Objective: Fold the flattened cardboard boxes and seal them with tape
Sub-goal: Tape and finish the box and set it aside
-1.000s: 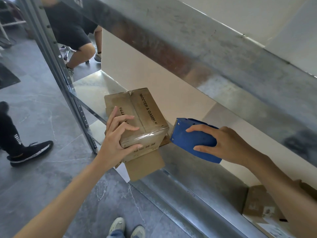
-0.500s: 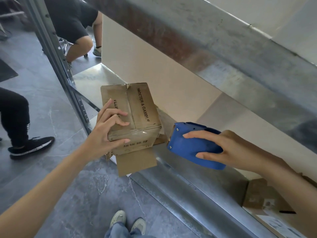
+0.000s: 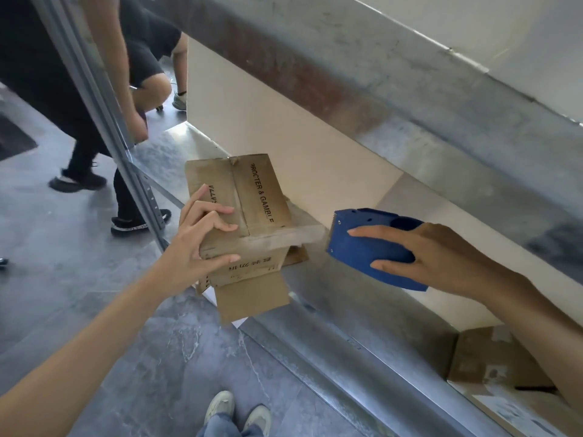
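Step in hand: sealing. The cardboard box sits on the front lip of the metal shelf, folded up, with a strip of tape laid along its near top edge and stretched taut to the blue tape dispenser just beside it.

Left hand: fingers bent over the top panel, thumb pressed on the front face — clamping the box's left corner.

Right hand: fingers wrapped over the dispenser body, thumb underneath, toothed blade pointing at the box.

Next move, as I judge it: twist the blade down to cut the strip, then smooth the free tail onto the side wall. One flap hangs loose below the front — likely needs folding and taping too.
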A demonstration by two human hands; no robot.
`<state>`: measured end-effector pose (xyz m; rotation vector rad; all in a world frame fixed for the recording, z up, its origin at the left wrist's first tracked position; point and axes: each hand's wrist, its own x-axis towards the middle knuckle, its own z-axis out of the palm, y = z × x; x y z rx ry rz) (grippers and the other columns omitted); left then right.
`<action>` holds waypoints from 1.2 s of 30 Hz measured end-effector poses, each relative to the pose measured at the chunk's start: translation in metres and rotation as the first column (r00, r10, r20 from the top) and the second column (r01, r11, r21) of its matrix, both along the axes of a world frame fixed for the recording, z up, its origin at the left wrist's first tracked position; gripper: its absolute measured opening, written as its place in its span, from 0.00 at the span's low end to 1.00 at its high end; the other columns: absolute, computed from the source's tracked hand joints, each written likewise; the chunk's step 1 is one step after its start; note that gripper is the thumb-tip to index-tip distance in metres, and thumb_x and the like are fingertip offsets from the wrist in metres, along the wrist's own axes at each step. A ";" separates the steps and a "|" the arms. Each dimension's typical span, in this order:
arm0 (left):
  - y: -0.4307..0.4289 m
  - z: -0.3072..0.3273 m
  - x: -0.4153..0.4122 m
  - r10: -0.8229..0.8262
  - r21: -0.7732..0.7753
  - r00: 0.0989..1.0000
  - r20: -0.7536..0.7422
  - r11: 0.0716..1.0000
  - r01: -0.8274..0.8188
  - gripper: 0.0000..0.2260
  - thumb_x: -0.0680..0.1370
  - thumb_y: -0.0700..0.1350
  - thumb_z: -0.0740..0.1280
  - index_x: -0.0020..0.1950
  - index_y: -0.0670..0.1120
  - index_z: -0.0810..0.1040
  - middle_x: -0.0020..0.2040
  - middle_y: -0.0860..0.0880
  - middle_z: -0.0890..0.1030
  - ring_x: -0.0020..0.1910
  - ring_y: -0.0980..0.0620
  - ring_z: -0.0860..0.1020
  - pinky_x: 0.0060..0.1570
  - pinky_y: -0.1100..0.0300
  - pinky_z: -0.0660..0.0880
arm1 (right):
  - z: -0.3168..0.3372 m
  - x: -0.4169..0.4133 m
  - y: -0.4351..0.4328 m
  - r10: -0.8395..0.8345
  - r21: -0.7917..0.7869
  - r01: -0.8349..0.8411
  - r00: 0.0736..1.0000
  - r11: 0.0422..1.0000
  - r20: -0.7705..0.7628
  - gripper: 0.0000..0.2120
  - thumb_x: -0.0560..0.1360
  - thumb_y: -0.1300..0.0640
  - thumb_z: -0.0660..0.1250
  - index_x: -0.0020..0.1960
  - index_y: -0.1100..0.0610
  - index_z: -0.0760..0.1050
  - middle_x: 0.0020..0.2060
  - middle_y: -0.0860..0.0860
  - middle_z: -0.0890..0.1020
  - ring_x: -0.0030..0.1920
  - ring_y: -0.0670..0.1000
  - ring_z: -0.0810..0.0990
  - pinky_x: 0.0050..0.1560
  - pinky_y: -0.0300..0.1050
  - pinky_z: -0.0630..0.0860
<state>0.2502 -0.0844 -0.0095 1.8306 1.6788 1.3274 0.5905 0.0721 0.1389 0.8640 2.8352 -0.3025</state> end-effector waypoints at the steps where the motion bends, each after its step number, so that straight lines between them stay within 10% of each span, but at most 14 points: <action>1: -0.001 0.000 0.000 0.005 -0.003 1.000 0.003 1.000 -0.005 0.16 0.72 0.59 0.71 0.54 0.52 0.75 0.68 0.51 0.71 0.81 0.48 0.50 0.78 0.59 0.46 | -0.003 -0.005 0.001 -0.008 0.019 0.007 1.000 1.000 0.015 0.26 0.79 0.39 0.60 0.67 0.19 0.50 0.42 0.50 0.83 0.37 0.46 0.78 0.43 0.44 0.76; 12: 0.001 -0.005 -0.002 0.017 0.014 1.000 0.002 1.000 -0.017 0.16 0.71 0.55 0.73 0.54 0.51 0.76 0.68 0.51 0.72 0.80 0.47 0.51 0.78 0.59 0.47 | -0.042 -0.061 -0.004 -0.025 0.193 0.035 0.998 0.981 -0.053 0.25 0.81 0.42 0.60 0.76 0.36 0.59 0.26 0.45 0.68 0.28 0.46 0.70 0.35 0.46 0.75; 23: 0.006 -0.010 -0.004 0.056 0.015 0.998 -0.002 0.998 -0.056 0.16 0.71 0.56 0.73 0.54 0.52 0.77 0.65 0.51 0.73 0.79 0.45 0.55 0.76 0.61 0.51 | -0.062 -0.113 -0.007 0.024 0.411 -0.039 0.999 0.911 0.040 0.22 0.84 0.47 0.57 0.77 0.43 0.59 0.26 0.48 0.65 0.25 0.50 0.66 0.25 0.43 0.54; 29: 0.008 0.001 0.003 0.073 0.006 0.997 0.001 0.997 -0.073 0.18 0.70 0.55 0.73 0.55 0.49 0.77 0.65 0.50 0.73 0.78 0.45 0.57 0.76 0.61 0.51 | -0.091 -0.104 0.015 -0.171 0.103 0.196 0.962 0.975 -0.214 0.29 0.80 0.46 0.65 0.77 0.39 0.56 0.35 0.51 0.79 0.32 0.50 0.76 0.34 0.49 0.76; 36: 0.011 0.001 0.007 0.104 0.036 0.995 0.002 0.994 -0.104 0.18 0.68 0.49 0.76 0.55 0.49 0.77 0.66 0.57 0.71 0.79 0.45 0.55 0.76 0.62 0.50 | -0.155 -0.017 0.015 -0.481 -0.099 0.480 0.801 0.872 -0.357 0.32 0.78 0.43 0.67 0.77 0.38 0.56 0.44 0.50 0.83 0.32 0.47 0.75 0.31 0.41 0.68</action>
